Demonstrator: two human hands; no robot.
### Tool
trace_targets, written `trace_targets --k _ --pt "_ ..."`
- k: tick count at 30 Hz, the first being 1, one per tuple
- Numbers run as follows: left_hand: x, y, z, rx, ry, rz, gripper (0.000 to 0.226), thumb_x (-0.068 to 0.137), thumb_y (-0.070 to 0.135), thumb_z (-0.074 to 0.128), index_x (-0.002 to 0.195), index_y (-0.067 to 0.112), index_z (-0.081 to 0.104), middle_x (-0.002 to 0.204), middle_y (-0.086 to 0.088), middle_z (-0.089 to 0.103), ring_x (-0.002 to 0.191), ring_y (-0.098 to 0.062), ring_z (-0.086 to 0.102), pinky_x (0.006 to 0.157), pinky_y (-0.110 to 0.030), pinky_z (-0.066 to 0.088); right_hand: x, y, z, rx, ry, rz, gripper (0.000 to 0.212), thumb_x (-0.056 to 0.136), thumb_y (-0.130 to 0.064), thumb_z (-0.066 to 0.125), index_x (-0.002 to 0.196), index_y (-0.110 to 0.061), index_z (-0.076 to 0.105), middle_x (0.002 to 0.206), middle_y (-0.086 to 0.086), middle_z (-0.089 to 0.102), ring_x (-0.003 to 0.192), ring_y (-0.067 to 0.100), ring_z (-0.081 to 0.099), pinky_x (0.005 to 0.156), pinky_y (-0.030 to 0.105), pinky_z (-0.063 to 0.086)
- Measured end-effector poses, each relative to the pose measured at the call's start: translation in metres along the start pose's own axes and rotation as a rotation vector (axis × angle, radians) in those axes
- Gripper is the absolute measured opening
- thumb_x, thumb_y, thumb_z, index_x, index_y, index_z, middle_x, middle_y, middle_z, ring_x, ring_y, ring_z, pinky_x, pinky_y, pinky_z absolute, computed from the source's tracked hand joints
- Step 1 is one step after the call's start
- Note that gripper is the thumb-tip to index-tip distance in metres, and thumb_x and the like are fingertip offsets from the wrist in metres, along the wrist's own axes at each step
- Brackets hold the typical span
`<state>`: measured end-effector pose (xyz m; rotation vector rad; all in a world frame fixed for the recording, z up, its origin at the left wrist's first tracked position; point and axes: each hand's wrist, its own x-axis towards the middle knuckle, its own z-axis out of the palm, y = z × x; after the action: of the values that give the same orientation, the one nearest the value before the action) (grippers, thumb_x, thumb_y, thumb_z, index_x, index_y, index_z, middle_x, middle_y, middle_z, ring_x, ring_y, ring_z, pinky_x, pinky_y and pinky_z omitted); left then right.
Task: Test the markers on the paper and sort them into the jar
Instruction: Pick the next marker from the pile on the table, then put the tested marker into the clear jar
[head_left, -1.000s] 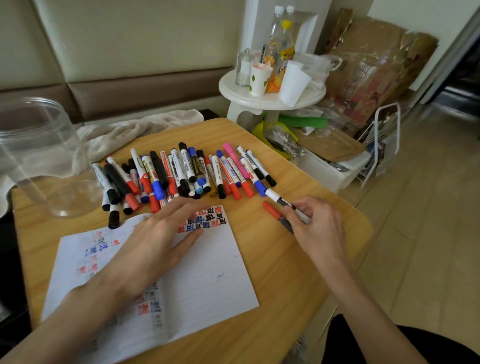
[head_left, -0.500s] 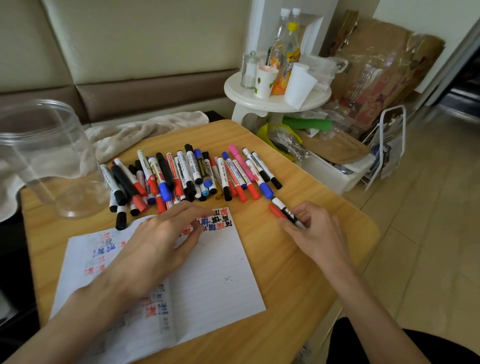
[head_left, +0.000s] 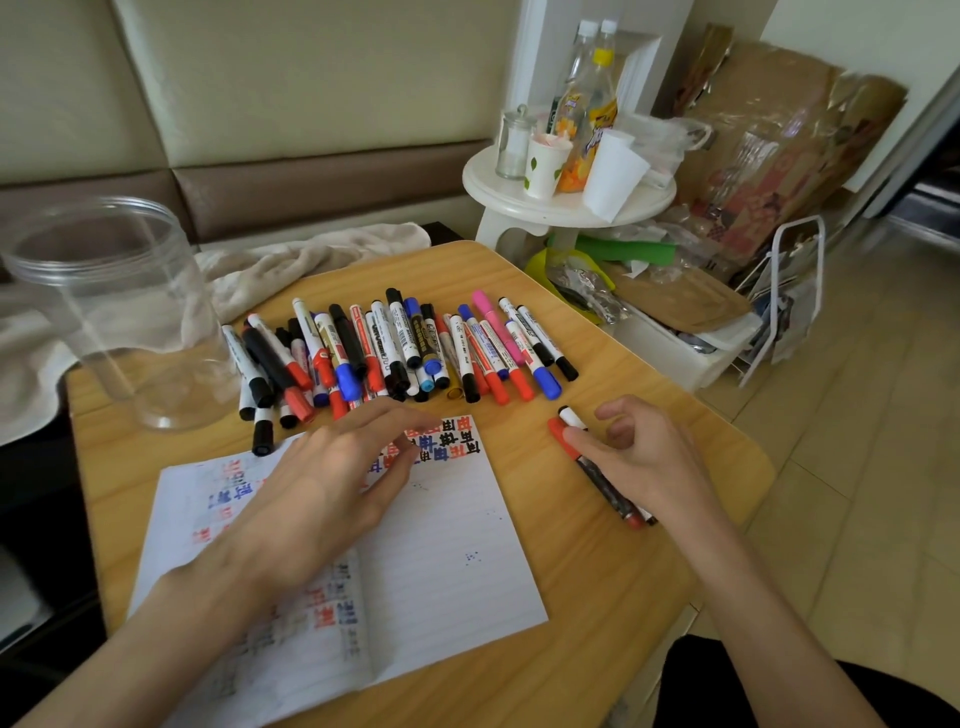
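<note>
**Two markers pulled clear**

Head view: your right hand (head_left: 639, 457), fingers curled on them, has dragged two markers (head_left: 597, 475) back from the row (head_left: 405, 348). Your left hand (head_left: 322, 488) lies flat on the paper (head_left: 441, 545), the empty jar (head_left: 104, 312) beyond it. Test them next.

So the right hand (head_left: 639, 457) drags two markers (head_left: 600, 480) back off the row (head_left: 405, 348), closer to me, and the left hand (head_left: 332, 483) lifts off the paper (head_left: 441, 545), blurry.
</note>
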<state>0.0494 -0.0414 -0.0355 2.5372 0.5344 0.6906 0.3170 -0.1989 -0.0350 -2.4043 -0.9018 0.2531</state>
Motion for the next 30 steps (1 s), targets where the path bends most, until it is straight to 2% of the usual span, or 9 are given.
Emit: trace_targets --k 4,7,10,13,18,20,23,26,30 --pt "0.0 0.0 -0.002 0.003 0.007 -0.008 0.031 0.101 0.031 0.054 0.131 0.037 0.061 0.125 0.025 0.058 0.077 0.004 0.061 0.07 -0.025 0.054 0.015 -0.011 0.009 0.037 0.088 -0.105 0.046 0.09 -0.051 0.075 0.124 -0.021 0.068 0.117 0.0 0.067 0.108 0.017 0.063 0.089 0.038 0.055" --pt "0.001 0.001 -0.004 0.0 0.02 0.001 0.032 0.101 0.03 0.055 0.132 0.035 0.061 0.123 0.025 0.058 0.088 -0.002 0.067 0.077 -0.033 0.057 0.033 -0.022 0.018 0.054 0.149 -0.135 0.039 0.092 -0.041 0.075 0.124 -0.019 0.069 0.12 0.002 0.068 0.112 0.02 0.064 0.092 0.039 0.055" --pt "0.002 0.002 -0.007 0.004 0.042 0.011 0.032 0.101 0.031 0.054 0.132 0.034 0.062 0.123 0.026 0.057 0.099 -0.001 0.065 0.078 -0.036 0.058 0.049 -0.032 0.022 0.082 0.205 -0.143 0.032 0.094 -0.033 0.074 0.12 -0.015 0.071 0.119 0.003 0.07 0.113 0.02 0.064 0.086 0.033 0.052" --pt "0.002 0.002 -0.009 0.01 0.062 0.017 0.032 0.101 0.03 0.055 0.131 0.035 0.062 0.123 0.028 0.057 0.103 0.001 0.064 0.079 -0.037 0.059 0.057 -0.038 0.025 0.067 0.231 -0.141 0.028 0.09 -0.033 0.079 0.109 -0.012 0.077 0.11 0.002 0.073 0.099 0.013 0.063 0.076 0.028 0.047" --pt "0.002 -0.001 -0.012 0.008 0.081 0.026 0.031 0.1 0.027 0.058 0.13 0.034 0.063 0.123 0.026 0.059 0.103 0.003 0.063 0.079 -0.035 0.059 0.065 -0.035 0.043 -0.156 0.212 -0.102 0.028 0.082 -0.043 0.085 0.097 -0.018 0.082 0.094 0.0 0.077 0.09 0.023 0.067 0.079 0.039 0.056" --pt "0.001 -0.001 -0.013 0.015 0.08 0.035 0.032 0.1 0.027 0.058 0.131 0.032 0.063 0.124 0.025 0.059 0.101 0.002 0.064 0.077 -0.034 0.059 0.064 -0.035 0.045 -0.161 0.242 -0.087 0.025 0.083 -0.04 0.085 0.094 -0.017 0.081 0.09 0.001 0.077 0.088 0.024 0.068 0.069 0.036 0.056" --pt "0.0 -0.002 -0.014 0.012 0.079 0.035 0.032 0.1 0.026 0.058 0.131 0.032 0.063 0.125 0.023 0.06 0.099 0.003 0.064 0.077 -0.031 0.059 0.054 -0.04 0.037 -0.068 0.278 -0.074 0.018 0.089 -0.03 0.081 0.095 -0.013 0.08 0.083 0.0 0.074 0.075 0.018 0.064 0.054 0.024 0.043" --pt "0.0 0.0 -0.013 -0.017 0.091 0.013 0.031 0.1 0.026 0.058 0.13 0.031 0.064 0.12 0.023 0.062 0.101 0.003 0.064 0.078 -0.031 0.059 0.035 -0.054 0.027 0.127 0.261 -0.073 0.019 0.091 -0.032 0.079 0.104 -0.017 0.08 0.081 -0.01 0.067 0.071 0.009 0.06 0.055 0.022 0.039" --pt "0.001 0.006 -0.006 -0.138 0.099 -0.177 0.034 0.099 0.043 0.054 0.129 0.031 0.064 0.101 0.028 0.066 0.09 0.008 0.066 0.071 -0.017 0.055 -0.015 -0.084 0.029 0.605 -0.05 -0.108 0.016 0.089 -0.026 0.082 0.102 -0.032 0.079 0.088 -0.012 0.075 0.084 0.005 0.067 0.07 0.021 0.051"
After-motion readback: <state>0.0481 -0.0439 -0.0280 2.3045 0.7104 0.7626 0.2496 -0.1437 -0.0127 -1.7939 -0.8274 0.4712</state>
